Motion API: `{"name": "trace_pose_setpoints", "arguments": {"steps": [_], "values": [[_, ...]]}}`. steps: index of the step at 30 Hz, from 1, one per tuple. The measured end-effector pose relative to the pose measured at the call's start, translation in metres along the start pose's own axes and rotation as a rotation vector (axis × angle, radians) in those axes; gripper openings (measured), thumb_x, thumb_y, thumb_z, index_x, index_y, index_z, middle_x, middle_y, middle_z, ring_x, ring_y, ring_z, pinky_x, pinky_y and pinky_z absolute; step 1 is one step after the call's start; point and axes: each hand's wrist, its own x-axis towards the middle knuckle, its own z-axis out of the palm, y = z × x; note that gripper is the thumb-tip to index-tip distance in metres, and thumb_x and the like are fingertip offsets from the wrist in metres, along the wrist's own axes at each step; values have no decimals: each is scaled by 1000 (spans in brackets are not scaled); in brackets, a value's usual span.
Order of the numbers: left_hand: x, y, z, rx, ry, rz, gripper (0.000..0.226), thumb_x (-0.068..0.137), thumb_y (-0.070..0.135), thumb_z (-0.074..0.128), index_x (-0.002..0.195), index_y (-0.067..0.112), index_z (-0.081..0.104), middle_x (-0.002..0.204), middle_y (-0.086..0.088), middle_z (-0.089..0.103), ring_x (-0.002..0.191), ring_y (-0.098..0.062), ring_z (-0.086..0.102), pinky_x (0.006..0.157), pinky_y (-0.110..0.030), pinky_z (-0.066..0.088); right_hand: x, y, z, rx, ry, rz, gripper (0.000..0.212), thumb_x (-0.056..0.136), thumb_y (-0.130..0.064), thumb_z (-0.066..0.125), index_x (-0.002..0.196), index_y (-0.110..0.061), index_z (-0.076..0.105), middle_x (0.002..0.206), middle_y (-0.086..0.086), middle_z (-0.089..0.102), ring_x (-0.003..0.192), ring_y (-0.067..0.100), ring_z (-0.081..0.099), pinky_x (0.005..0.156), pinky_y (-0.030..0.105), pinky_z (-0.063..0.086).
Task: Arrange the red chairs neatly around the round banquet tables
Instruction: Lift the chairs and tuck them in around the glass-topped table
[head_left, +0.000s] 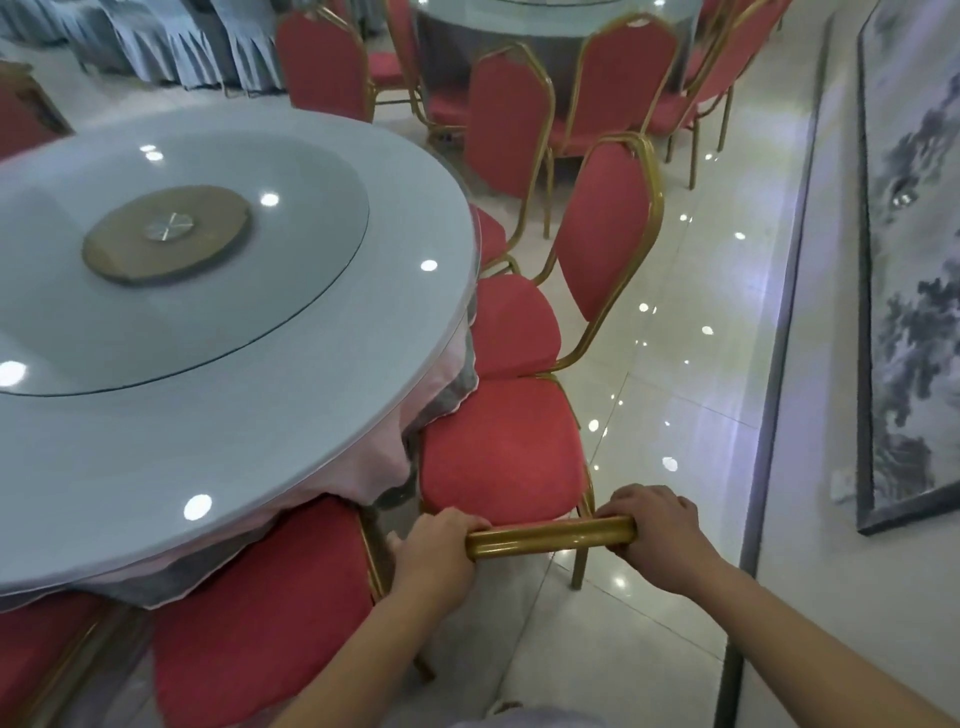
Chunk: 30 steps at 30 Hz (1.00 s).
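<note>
Gold tubing is what you have hold of: the top rail of the red chair directly below you, seen from above so its back is foreshortened to that one bar. Your left hand grasps the rail's left end and your right hand grasps its right end, fingers curled over the tube on both sides. That spread grip looks chosen so you can steer the chair squarely rather than let it swing.

The chair's seat lies just beyond your hands, its front edge tucked under the draped cloth of the round desk, so it seems close to its final place. A second chair stands just past it, its seat touching or nearly touching this one, angled along the desk's curve. Another seat sits to your left, partly under the cloth.

Judging by the curve, a small nudge inward and a slight turn should match this chair to its neighbours. Watch the hanging cloth; it could catch on the seat. More chairs at the far desk look less orderly.
</note>
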Motion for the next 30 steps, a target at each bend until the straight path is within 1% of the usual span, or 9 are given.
{"name": "trace_pose_setpoints", "arguments": {"steps": [3, 8, 11, 15, 18, 21, 23, 25, 30], "values": [[14, 20, -5, -5, -3, 1, 51, 91, 8, 48, 119, 48, 63, 118, 15, 58, 117, -16, 50, 107, -63, 29, 21, 16, -13, -22, 5, -27, 30, 85, -38, 68, 111, -52, 65, 124, -22, 54, 123, 15, 43, 97, 38, 31], [45, 58, -6, -88, 48, 15, 35, 96, 15, 52, 112, 42, 68, 104, 16, 60, 103, -13, 53, 107, -60, 33, 61, 48, -44, -53, -15, -75, 30, 85, -41, 70, 113, -51, 66, 127, -18, 56, 124, 18, 44, 100, 40, 35], [70, 82, 1, -107, 60, 2, 28, 96, 21, 57, 112, 41, 66, 105, 15, 59, 102, -13, 52, 109, -59, 28, 90, 73, -67, -78, -17, -107, 29, 85, -39, 72, 112, -46, 68, 125, -15, 58, 123, 20, 45, 96, 37, 37], [106, 119, 9, -126, 121, -37, 32, 93, 16, 59, 111, 42, 62, 102, 16, 56, 106, -14, 52, 108, -59, 25, 137, 108, -96, -79, -23, -158, 27, 82, -36, 75, 107, -45, 70, 119, -15, 61, 119, 21, 49, 93, 38, 40], [126, 146, 10, -173, 130, -44, 47, 88, 16, 61, 126, 43, 54, 112, 13, 57, 113, -17, 53, 107, -53, 32, 167, 134, -120, -79, -51, -185, 29, 80, -35, 77, 107, -43, 71, 119, -14, 61, 119, 22, 49, 97, 41, 40], [136, 158, 7, -351, 65, -56, 62, 85, 10, 66, 136, 41, 49, 119, 10, 57, 112, -16, 55, 104, -43, 45, 190, 156, -141, -47, -58, -223, 23, 79, -29, 78, 98, -40, 71, 109, -11, 66, 108, 22, 56, 95, 43, 42], [139, 162, 9, -295, 60, -92, 50, 85, 8, 64, 125, 37, 61, 113, 7, 64, 106, -16, 61, 97, -38, 52, 198, 166, -149, -43, -68, -234, 18, 81, -26, 76, 90, -39, 68, 98, -9, 68, 100, 22, 60, 92, 42, 43], [140, 166, 14, -204, 76, -156, 41, 85, 7, 62, 112, 36, 69, 101, 8, 68, 96, -16, 64, 90, -39, 55, 200, 172, -151, -81, -96, -246, 14, 84, -25, 72, 92, -37, 68, 93, -9, 68, 96, 20, 61, 91, 39, 42], [111, 190, 29, -192, 66, -204, 46, 87, 5, 55, 118, 36, 69, 104, 5, 70, 99, -17, 64, 86, -31, 52, 193, 190, -155, -150, -126, -410, 11, 88, -34, 68, 99, -35, 71, 89, -11, 64, 88, 14, 61, 83, 34, 42]]}}
